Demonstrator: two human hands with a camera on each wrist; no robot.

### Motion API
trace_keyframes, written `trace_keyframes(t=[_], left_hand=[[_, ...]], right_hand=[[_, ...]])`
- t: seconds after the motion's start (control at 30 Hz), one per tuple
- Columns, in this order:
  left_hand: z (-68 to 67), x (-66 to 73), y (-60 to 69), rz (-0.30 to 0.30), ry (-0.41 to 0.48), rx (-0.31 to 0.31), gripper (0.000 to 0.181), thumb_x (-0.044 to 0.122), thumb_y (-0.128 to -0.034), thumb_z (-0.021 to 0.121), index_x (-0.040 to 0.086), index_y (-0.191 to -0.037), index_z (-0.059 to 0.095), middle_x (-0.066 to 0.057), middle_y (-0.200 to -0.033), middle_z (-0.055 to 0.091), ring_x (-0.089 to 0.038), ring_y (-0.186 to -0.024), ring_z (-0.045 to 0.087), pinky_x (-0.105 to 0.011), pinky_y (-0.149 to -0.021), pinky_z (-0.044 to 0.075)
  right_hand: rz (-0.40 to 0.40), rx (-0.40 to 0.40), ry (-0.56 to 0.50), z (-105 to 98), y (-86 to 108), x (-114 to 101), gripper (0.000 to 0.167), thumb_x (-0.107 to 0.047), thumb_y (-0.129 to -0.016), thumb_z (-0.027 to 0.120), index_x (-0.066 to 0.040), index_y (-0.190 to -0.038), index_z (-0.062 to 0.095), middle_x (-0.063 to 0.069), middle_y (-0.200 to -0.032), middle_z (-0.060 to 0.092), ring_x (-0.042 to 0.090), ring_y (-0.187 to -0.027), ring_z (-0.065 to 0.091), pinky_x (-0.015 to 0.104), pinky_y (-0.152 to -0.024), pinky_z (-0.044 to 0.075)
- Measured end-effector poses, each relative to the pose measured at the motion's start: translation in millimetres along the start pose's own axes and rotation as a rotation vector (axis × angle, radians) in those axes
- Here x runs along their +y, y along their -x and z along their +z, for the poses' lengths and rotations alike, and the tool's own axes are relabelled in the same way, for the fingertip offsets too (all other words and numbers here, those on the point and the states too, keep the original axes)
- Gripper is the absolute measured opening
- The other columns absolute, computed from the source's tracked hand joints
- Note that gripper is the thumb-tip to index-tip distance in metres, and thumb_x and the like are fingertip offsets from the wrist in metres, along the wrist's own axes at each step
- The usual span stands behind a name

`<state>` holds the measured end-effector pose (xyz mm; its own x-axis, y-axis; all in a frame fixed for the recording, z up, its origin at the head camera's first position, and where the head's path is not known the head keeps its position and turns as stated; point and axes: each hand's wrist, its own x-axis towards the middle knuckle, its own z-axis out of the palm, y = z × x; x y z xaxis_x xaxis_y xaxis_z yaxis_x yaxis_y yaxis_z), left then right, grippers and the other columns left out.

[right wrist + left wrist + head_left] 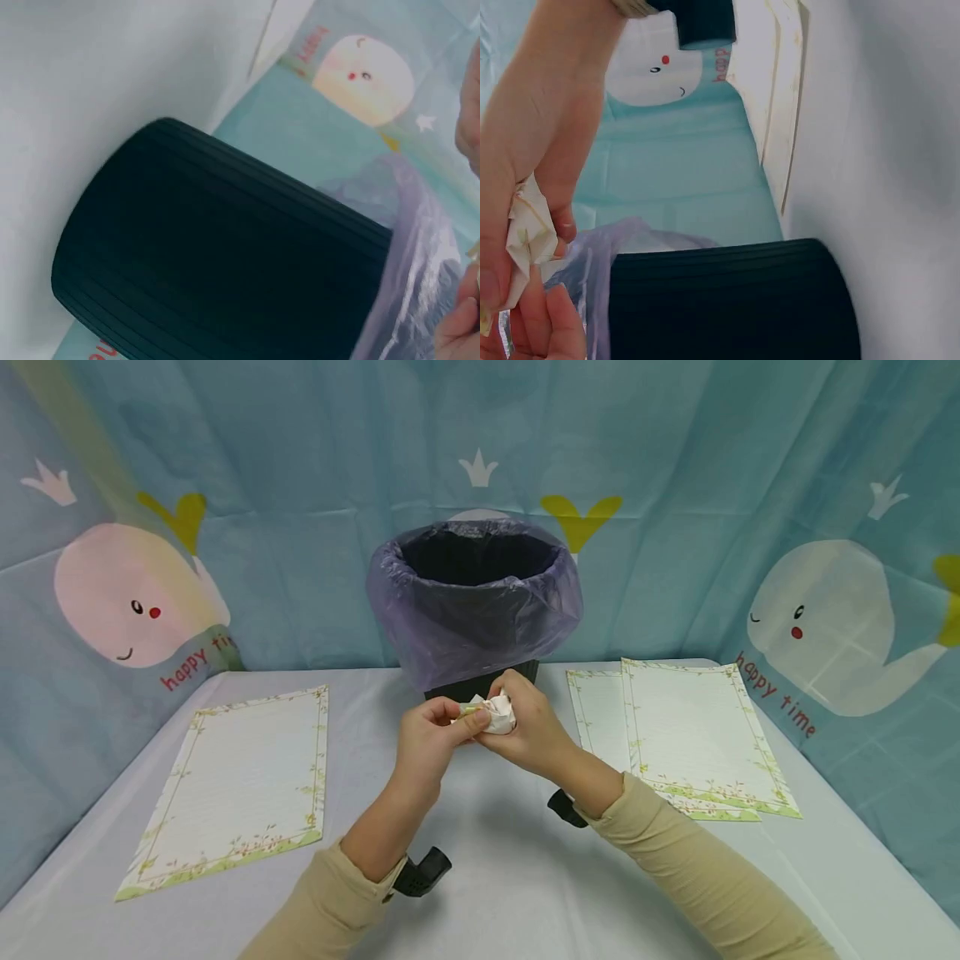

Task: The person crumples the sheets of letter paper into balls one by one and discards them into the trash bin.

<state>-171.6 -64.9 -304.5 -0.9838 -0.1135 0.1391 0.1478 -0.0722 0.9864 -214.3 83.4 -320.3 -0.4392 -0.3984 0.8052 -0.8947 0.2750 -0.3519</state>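
Observation:
Both hands meet over the middle of the table around a crumpled sheet of paper, white with bits of printed green border. My left hand pinches one end between thumb and fingers. Curled round the other end is my right hand. In the left wrist view the crumpled paper shows between the two hands. Only fingertips appear at the edge of the right wrist view. Just behind the hands stands a black trash bin with a purple plastic bag folded over its rim.
A flat bordered sheet of paper lies on the left of the white tablecloth. On the right, one bordered sheet overlaps another sheet. A blue curtain with printed whales hangs behind and along both sides.

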Motion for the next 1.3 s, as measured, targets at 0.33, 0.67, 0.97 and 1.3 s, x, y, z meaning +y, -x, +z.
trace_keyframes(t=[0.33, 0.67, 0.97, 1.3], left_hand=[[-6.5, 9.1, -1.1, 0.054, 0.028, 0.021, 0.017, -0.004, -0.0825, 0.073, 0.002, -0.074, 0.060, -0.007, -0.087, 0.068, -0.009, -0.072, 0.062, -0.021, -0.064, 0.052], [-16.6, 10.8, -1.6, 0.070, -0.033, -0.303, 0.055, -0.004, -0.0911, 0.063, -0.005, -0.141, 0.041, -0.022, -0.124, 0.055, -0.021, -0.102, 0.059, -0.022, -0.080, 0.051], [-18.7, 4.1, -3.9, 0.155, -0.154, -0.372, 0.039, -0.002, -0.0922, 0.063, -0.008, -0.130, 0.056, -0.019, -0.114, 0.055, -0.017, -0.090, 0.056, -0.024, -0.076, 0.051], [-16.1, -6.7, -3.3, 0.058, -0.112, -0.214, 0.024, 0.000, -0.0921, 0.064, -0.012, -0.113, 0.061, -0.007, -0.092, 0.062, -0.011, -0.074, 0.055, -0.021, -0.065, 0.048]], right_hand=[[0.156, 0.025, -0.053, -11, 5.5, -9, 0.076, 0.001, -0.072, 0.083, 0.011, -0.134, 0.041, 0.024, -0.125, 0.052, 0.030, -0.102, 0.053, 0.036, -0.079, 0.049], [0.094, -0.046, -0.047, -19, 1.9, -8, 0.071, -0.003, -0.068, 0.087, 0.004, -0.127, 0.049, 0.017, -0.113, 0.058, 0.024, -0.092, 0.054, 0.031, -0.072, 0.047], [0.010, -0.078, -0.075, -14, 3.7, -3, 0.044, 0.000, -0.072, 0.082, 0.002, -0.109, 0.058, 0.011, -0.097, 0.062, 0.020, -0.079, 0.053, 0.028, -0.064, 0.045], [-0.003, -0.099, -0.088, -6, 7.2, 5, 0.045, 0.000, -0.068, 0.084, 0.004, -0.107, 0.062, 0.012, -0.093, 0.062, 0.020, -0.076, 0.054, 0.028, -0.062, 0.047]])
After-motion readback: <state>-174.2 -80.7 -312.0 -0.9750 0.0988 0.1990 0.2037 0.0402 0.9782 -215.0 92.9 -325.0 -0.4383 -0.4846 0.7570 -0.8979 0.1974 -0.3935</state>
